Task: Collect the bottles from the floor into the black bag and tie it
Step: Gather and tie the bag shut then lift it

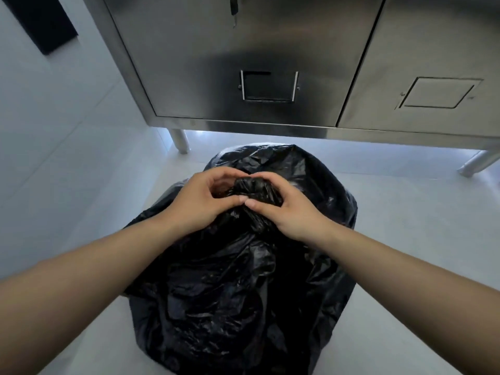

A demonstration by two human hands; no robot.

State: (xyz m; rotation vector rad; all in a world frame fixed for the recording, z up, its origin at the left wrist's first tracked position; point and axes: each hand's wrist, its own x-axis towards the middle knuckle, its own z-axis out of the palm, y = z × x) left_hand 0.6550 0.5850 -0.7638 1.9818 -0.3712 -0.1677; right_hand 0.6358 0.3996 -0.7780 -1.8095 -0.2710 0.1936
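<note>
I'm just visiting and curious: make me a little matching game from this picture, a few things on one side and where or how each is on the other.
Things:
1. black bag
2. left hand
3. right hand
4. steel cabinet

States:
A. stands on legs behind the bag
B. sits bulging on the floor, neck gathered
C. pinches the knot from the right side
D. pinches the knot from the left side

Pairs: 1-B, 2-D, 3-C, 4-A

Bulging black plastic bag (pixel 243 280) fills the centre of the pale tiled floor (pixel 405 226), near edge to mid-scene. Open floor left and right of it. Far side: stainless steel cabinet (pixel 243 63) on round metal legs (pixel 180 140), low gap beneath. White tiled wall (pixel 54 117) closes the left. Both hands crowd the bag's gathered top.
</note>
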